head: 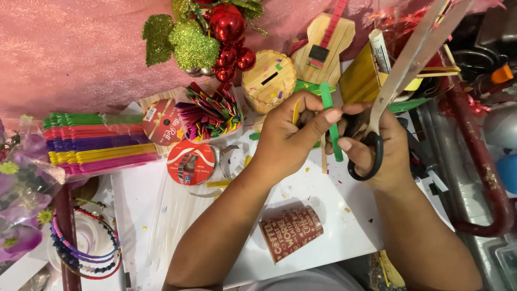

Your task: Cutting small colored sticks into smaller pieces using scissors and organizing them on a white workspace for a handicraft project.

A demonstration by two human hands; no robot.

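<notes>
A single head-worn camera looks steeply down and forward over the person's own forearms, close to the work. The left hand (288, 137) and right hand (374, 153) meet just right of centre, the white table (161, 199) fills the lower half, and a pink cloth (70, 48) backs the scene from ten to twelve o'clock.

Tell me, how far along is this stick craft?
Done: a stick guitar and a round stick box stand finished. In hand: the left hand pinches a green stick; the right hand holds scissors. Left: bundled coloured sticks remain wrapped.
</notes>
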